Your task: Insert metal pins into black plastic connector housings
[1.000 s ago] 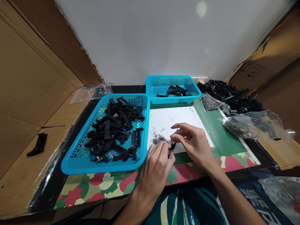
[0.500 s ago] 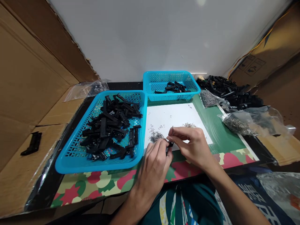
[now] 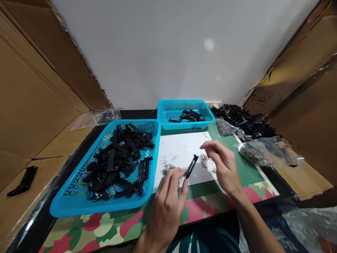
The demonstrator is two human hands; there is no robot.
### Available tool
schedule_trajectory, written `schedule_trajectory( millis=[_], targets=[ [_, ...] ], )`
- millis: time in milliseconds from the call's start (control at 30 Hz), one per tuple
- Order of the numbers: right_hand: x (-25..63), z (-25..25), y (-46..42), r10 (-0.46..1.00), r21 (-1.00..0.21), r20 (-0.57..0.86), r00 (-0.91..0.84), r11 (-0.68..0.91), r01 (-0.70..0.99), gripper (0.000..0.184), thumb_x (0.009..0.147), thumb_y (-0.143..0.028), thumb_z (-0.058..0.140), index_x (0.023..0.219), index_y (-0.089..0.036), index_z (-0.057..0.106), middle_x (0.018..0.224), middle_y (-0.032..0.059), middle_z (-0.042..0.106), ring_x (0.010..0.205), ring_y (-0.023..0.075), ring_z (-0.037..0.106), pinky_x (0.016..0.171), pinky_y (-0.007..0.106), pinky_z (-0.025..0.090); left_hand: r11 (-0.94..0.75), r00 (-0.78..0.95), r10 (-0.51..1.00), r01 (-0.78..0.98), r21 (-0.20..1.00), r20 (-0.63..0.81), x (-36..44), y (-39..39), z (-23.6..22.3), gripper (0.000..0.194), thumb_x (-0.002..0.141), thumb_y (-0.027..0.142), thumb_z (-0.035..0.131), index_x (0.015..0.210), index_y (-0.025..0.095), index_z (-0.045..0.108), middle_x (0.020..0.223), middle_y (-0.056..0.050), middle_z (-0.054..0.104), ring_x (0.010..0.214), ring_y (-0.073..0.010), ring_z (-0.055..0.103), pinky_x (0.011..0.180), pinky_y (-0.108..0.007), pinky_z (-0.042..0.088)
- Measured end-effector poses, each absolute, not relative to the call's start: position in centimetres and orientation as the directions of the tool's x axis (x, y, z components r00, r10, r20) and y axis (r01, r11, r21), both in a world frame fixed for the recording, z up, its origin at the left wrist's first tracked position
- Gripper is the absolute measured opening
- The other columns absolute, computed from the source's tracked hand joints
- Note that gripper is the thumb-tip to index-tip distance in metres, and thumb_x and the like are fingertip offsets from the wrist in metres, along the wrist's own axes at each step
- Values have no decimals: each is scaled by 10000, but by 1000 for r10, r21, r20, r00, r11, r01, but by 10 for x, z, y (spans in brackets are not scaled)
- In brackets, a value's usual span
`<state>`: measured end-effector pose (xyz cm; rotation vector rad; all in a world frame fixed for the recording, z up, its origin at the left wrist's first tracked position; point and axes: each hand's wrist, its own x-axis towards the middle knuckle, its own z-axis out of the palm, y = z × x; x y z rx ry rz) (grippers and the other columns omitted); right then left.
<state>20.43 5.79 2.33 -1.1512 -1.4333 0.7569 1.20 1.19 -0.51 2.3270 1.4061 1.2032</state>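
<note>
My left hand (image 3: pixel 168 200) pinches the lower end of a narrow black plastic part (image 3: pixel 191 166), which sticks up and to the right above a white sheet (image 3: pixel 184 146). My right hand (image 3: pixel 222 163) hovers just right of the part with loosely curled fingers, apart from it; whether it holds anything I cannot make out. Small heaps of tiny metal springs (image 3: pixel 167 168) lie on the sheet beneath both hands. A large blue basket (image 3: pixel 79 200) of black plastic parts stands at the left.
A smaller blue basket (image 3: pixel 168 105) with a few black parts stands behind the sheet. Loose black parts (image 3: pixel 242 117) and clear bags of metal bits (image 3: pixel 252 154) lie at the right. Cardboard walls flank both sides; one black part (image 3: pixel 22 181) lies on the left cardboard.
My right hand has let go of the black part and drawn off to the right. My left hand now holds it alone, tilted upward. The view has tipped up.
</note>
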Motion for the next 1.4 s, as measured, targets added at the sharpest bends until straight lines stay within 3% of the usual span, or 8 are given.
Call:
schedule_trajectory(
  millis=[133, 400, 500, 600, 700, 833, 1133, 1400],
  targets=[
    [219, 35, 75, 957, -942, 256, -134, 278, 188, 242, 1045, -424, 620, 1037, -219, 748, 837, 16, 657, 718, 164, 583, 639, 287, 462, -594, 183, 764, 575, 563, 619, 18, 11, 1, 313, 1042, 56, 566, 1303, 227, 559, 1202, -74, 684, 1151, -201, 701, 1036, -309, 564],
    [213, 63, 118, 893, -922, 368, -261, 387, 26, 339, 915, -549, 774, 859, -216, 744, 768, 18, 708, 644, 154, 619, 616, 301, 537, -573, 40, 724, 592, 567, 689, 15, 26, 35, 319, 1059, 104, 583, 1333, 267, 590, 1224, -47, 724, 1148, -204, 719, 1008, -319, 588],
    [210, 68, 148, 877, -897, 391, -278, 431, 99, 386, 903, -589, 754, 838, -210, 725, 731, 17, 706, 646, 156, 626, 638, 314, 534, -543, 31, 689, 683, 488, 724, -5, 28, 49, 343, 1066, 142, 584, 1384, 272, 600, 1308, -66, 706, 1185, -241, 712, 1050, -385, 564],
    [212, 63, 178, 891, -784, 420, -172, 452, 426, 417, 976, -563, 624, 863, -178, 735, 695, 32, 712, 609, 145, 589, 607, 297, 464, -381, 39, 729, 853, 358, 683, -42, 36, 55, 177, 1079, 203, 556, 1161, 261, 702, 1197, -55, 750, 1006, -266, 736, 906, -420, 557],
    [215, 55, 194, 893, -734, 443, -83, 414, 538, 320, 960, -443, 652, 944, -144, 764, 782, 78, 769, 638, 162, 590, 643, 314, 434, -179, 105, 867, 978, 107, 488, -81, 51, 53, 213, 1074, 241, 529, 1027, 218, 736, 1068, -83, 782, 851, -306, 719, 793, -456, 505],
    [211, 48, 179, 898, -691, 434, -79, 387, 610, 337, 947, -343, 677, 1225, -164, 740, 1019, 110, 821, 683, 182, 608, 698, 331, 437, -184, 197, 933, 980, -72, 300, -103, 70, 43, 224, 1046, 261, 557, 1073, 186, 766, 1067, -124, 754, 947, -345, 696, 826, -463, 468],
    [228, 38, 105, 935, -639, 256, -244, 353, 683, 139, 950, -154, 678, 882, -199, 790, 895, 51, 799, 837, 218, 720, 779, 318, 484, -274, 274, 932, 961, -32, 238, -106, 90, 30, 189, 970, 296, 564, 901, 225, 726, 1045, -134, 728, 941, -356, 662, 806, -470, 455],
    [211, 16, 87, 953, -690, 102, -286, 275, 670, 112, 904, -128, 770, 896, -205, 852, 863, 37, 761, 812, 186, 670, 747, 287, 445, -256, 240, 951, 965, 62, 194, -116, 102, 37, 213, 965, 321, 531, 858, 256, 703, 967, -71, 784, 906, -351, 693, 772, -430, 439]
  ],
)
